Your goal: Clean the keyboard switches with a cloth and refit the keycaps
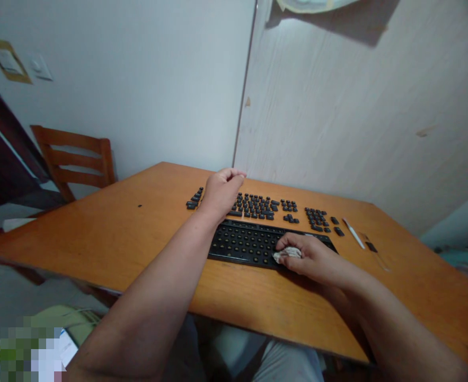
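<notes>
A black keyboard base [241, 243] with its keycaps off lies on the wooden table, rows of bare key posts showing. My right hand [307, 254] is closed around a crumpled whitish tissue [291, 253], which it holds against the right part of the base. Above the loose keycaps [257, 204], my left hand [223, 192] is raised with thumb and fingers pinched together. Whatever may be between those fingertips is too small to make out. The keycaps stand in groups behind the base, laid out like a keyboard, and my left hand and forearm hide some of them.
A white toothbrush-like stick [353, 233] and a small dark-and-clear tool [372, 248] lie at the right of the table [138, 239]. One small black piece [140, 206] sits at the left. A wooden chair [77, 159] stands beyond the left edge; walls rise behind.
</notes>
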`<state>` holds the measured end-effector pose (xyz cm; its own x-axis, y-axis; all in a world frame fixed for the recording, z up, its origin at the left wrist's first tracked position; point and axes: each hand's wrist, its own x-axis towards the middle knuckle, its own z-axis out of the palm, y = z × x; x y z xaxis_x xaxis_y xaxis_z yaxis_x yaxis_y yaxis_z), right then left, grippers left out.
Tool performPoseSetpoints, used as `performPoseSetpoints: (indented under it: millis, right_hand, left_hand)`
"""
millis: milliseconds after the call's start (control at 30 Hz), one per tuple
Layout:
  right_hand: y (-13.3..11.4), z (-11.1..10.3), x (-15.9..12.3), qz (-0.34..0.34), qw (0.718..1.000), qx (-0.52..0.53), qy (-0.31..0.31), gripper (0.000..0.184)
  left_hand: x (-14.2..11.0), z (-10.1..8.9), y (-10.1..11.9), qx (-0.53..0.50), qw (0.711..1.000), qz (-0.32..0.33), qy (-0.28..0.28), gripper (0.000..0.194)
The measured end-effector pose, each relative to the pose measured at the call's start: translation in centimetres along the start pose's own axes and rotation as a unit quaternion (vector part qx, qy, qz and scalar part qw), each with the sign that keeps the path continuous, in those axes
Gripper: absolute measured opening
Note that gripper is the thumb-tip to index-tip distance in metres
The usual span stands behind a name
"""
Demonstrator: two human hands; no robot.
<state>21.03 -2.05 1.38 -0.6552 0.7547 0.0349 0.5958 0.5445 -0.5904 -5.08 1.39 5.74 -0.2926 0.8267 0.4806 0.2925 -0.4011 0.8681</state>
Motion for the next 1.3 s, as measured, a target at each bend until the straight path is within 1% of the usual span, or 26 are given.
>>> performPoseSetpoints:
  millis: [67,100,200,367,500,567,633,700,767,867,967,1100,1300]
  right_hand:
    - [0.0,-0.1,-0.1,0.004,1.0,-0.001,-0.007,0.014]
    - [0.0,-0.1,-0.1,0.007,1.0,0.003,-0.012,0.013]
    - [0.0,0.0,-0.1,0.019,0.999,0.035,-0.017,0.013]
    - [-0.1,0.2,0.2,0.029,0.996,0.081,-0.016,0.02]
    - [-1.5,-0.2,0.7,-0.001,0.998,0.047,-0.032,0.02]
    - [-2.6,-0.4,1.1,-0.025,0.998,0.016,-0.051,0.018]
    - [-3.6,-0.5,1.6,-0.044,0.997,-0.006,-0.066,0.017]
    - [-4.5,-0.5,2.2,-0.06,0.995,-0.018,-0.078,0.015]
    - [-5.0,-0.3,3.0,-0.068,0.993,-0.029,-0.088,0.014]
    - [-5.2,0.1,4.2,-0.063,0.992,-0.042,-0.099,0.013]
    - [-5.2,0.5,5.0,-0.073,0.989,-0.068,-0.106,0.012]
    - [-5.4,0.9,5.4,-0.103,0.981,-0.132,-0.102,0.009]
    - [-6.2,1.3,5.5,-0.09,0.972,-0.195,-0.099,0.008]
  left_hand:
    - [0.6,-0.9,0.2,-0.012,0.999,-0.029,0.031,0.023]
    - [0.8,-1.4,0.1,-0.012,0.998,-0.043,0.034,0.022]
    - [1.3,-3.1,-1.0,0.0,0.998,-0.068,0.013,0.018]
    - [1.5,-6.1,-3.9,0.038,0.997,-0.06,0.012,0.019]
    - [1.4,-7.4,-6.1,0.034,0.998,-0.051,0.012,0.021]
    - [1.3,-7.8,-7.2,0.042,0.998,-0.044,0.019,0.023]
    - [1.2,-7.9,-8.3,0.048,0.997,-0.058,0.033,0.028]
    - [1.1,-7.9,-9.1,0.059,0.996,-0.06,0.015,0.031]
    - [0.9,-7.9,-9.6,0.081,0.996,-0.046,-0.016,0.031]
    - [0.7,-7.8,-9.8,0.128,0.99,-0.002,-0.061,0.028]
    - [0.6,-7.7,-9.7,0.158,0.983,0.027,-0.084,0.028]
    - [0.5,-7.5,-9.4,0.172,0.981,0.022,-0.083,0.03]
    - [0.5,-7.1,-9.5,0.206,0.974,0.025,-0.091,0.029]
